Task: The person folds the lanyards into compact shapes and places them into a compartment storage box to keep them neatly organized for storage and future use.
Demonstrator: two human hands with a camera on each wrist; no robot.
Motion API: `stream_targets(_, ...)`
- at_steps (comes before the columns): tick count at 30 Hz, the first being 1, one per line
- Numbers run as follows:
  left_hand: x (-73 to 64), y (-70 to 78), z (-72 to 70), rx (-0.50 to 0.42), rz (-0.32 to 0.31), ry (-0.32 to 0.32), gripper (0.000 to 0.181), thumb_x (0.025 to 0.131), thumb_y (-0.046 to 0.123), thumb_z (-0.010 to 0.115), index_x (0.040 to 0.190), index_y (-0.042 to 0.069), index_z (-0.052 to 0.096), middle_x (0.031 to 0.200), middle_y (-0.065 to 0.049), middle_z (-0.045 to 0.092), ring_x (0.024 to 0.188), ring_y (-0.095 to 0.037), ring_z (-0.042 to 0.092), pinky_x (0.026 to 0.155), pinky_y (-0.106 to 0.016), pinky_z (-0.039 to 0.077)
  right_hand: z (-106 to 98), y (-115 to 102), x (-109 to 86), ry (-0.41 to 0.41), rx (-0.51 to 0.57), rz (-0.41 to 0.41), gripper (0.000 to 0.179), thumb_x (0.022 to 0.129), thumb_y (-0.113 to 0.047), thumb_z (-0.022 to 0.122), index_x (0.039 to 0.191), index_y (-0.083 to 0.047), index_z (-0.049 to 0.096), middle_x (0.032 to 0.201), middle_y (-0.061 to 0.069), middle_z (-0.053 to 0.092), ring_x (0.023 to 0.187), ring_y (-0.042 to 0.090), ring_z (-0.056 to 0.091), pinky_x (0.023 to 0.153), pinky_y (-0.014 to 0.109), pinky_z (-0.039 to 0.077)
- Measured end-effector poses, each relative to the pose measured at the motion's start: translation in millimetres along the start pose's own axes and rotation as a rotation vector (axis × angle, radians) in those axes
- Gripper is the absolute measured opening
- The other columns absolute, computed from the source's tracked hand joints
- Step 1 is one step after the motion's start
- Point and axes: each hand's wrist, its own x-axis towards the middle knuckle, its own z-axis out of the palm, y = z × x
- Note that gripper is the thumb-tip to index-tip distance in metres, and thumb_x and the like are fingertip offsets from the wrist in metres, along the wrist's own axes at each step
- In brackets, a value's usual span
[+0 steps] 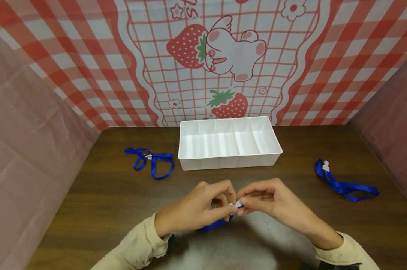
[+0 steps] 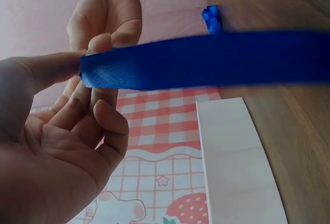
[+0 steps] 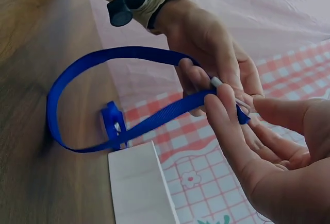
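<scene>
Blue held lanyard (image 1: 215,225) is at the head view's lower centre, its white clip (image 1: 238,203) pinched by curled fingers of the left hand (image 1: 201,206) and right hand (image 1: 274,204). That handling looks unfinished; left-side lanyard (image 1: 153,165) and right-side lanyard (image 1: 340,186) lie untouched, outside the white tray (image 1: 230,161).

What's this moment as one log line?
left hand: pinching blue strap at white clip; right hand: pinching same strap there; white tray: on table beyond hands; left strap, right strap: flanking tray

A strawberry-print checked cloth (image 1: 220,63) hangs behind the brown wooden table (image 1: 105,198), pink sheets (image 1: 28,127) flanking it.
</scene>
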Motion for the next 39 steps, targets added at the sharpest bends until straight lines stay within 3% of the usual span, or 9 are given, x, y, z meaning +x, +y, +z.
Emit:
stream_targets(4, 1.0, -1.2, 2.9, 0.073, 0.003, 0.069, 0.013, 0.098, 0.015, 0.064, 0.102, 0.013, 0.052, 0.076, 0.007, 0.066, 0.069, 0.006, 0.058, 0.06, -0.017, 0.048, 3, -2, -1.3, 0.068, -0.058, -0.035, 0.017, 0.097, 0.001, 0.06, 0.112, 0.002, 0.068, 0.095, 0.015, 0.074, 0.086, 0.032, 0.073, 0.075, 0.045, 0.059)
stream_targets(8, 2.2, -1.6, 5.0, 0.178, 0.007, 0.158, 0.026, 0.093, 0.024, 0.072, 0.11, 0.016, 0.054, 0.097, 0.006, 0.062, 0.088, -0.002, 0.058, 0.072, -0.023, 0.05, 6, -7, -4.4, 0.15, -0.133, -0.071, 0.017, 0.095, 0.002, 0.062, 0.11, 0.001, 0.069, 0.094, 0.013, 0.074, 0.083, 0.028, 0.073, 0.072, 0.041, 0.06)
stream_targets(11, 3.6, -1.5, 8.6, 0.193, -0.002, 0.144, 0.039, 0.091, 0.026, 0.074, 0.122, 0.016, 0.053, 0.113, 0.004, 0.061, 0.103, -0.004, 0.057, 0.084, -0.024, 0.051, 8, -10, -6.6, 0.191, -0.17, -0.1, 0.017, 0.095, 0.004, 0.062, 0.11, 0.001, 0.069, 0.097, 0.012, 0.074, 0.082, 0.027, 0.073, 0.071, 0.039, 0.06)
stream_targets(13, 4.2, -1.7, 12.3, 0.172, -0.001, 0.117, 0.042, 0.092, 0.022, 0.073, 0.127, 0.014, 0.052, 0.117, 0.002, 0.062, 0.103, -0.003, 0.058, 0.086, -0.021, 0.051, 10, -12, -7.1, 0.212, -0.191, -0.121, 0.018, 0.094, 0.005, 0.062, 0.11, 0.0, 0.069, 0.099, 0.013, 0.073, 0.082, 0.026, 0.073, 0.07, 0.038, 0.06)
stream_targets(19, 3.6, -2.7, 21.1, 0.223, 0.016, 0.155, 0.026, 0.095, 0.014, 0.068, 0.119, 0.009, 0.059, 0.107, 0.002, 0.066, 0.089, -0.002, 0.058, 0.074, -0.012, 0.048, 13, -12, -7.6, 0.3, -0.348, -0.178, 0.02, 0.092, 0.006, 0.065, 0.106, -0.008, 0.072, 0.098, 0.004, 0.073, 0.078, 0.018, 0.072, 0.065, 0.032, 0.059)
stream_targets(25, 2.6, 1.4, 18.7, 0.344, 0.018, 0.199, 0.012, 0.094, 0.014, 0.069, 0.105, 0.012, 0.066, 0.099, 0.007, 0.068, 0.082, 0.001, 0.056, 0.074, -0.019, 0.046, 15, -15, -8.9, 0.378, -0.486, -0.229, 0.024, 0.088, 0.009, 0.068, 0.102, -0.01, 0.073, 0.096, -0.003, 0.074, 0.077, 0.013, 0.072, 0.067, 0.028, 0.059)
stream_targets(32, 1.9, 3.4, 14.6, 0.423, 0.015, 0.218, 0.009, 0.095, 0.015, 0.068, 0.103, 0.012, 0.07, 0.093, 0.009, 0.07, 0.082, 0.003, 0.057, 0.073, -0.02, 0.041, 17, -16, -8.5, 0.41, -0.539, -0.259, 0.025, 0.086, 0.008, 0.072, 0.099, -0.013, 0.073, 0.091, -0.003, 0.074, 0.074, 0.011, 0.071, 0.067, 0.024, 0.058)
stream_targets(39, 1.3, 4.4, 12.8, 0.48, 0.022, 0.187, 0.009, 0.096, 0.016, 0.066, 0.105, 0.013, 0.068, 0.091, 0.01, 0.066, 0.079, 0.002, 0.054, 0.072, -0.021, 0.039, 18, -16, -7.7, 0.404, -0.584, -0.266, 0.027, 0.083, 0.005, 0.076, 0.095, -0.019, 0.072, 0.083, -0.008, 0.072, 0.07, 0.006, 0.069, 0.062, 0.021, 0.056)
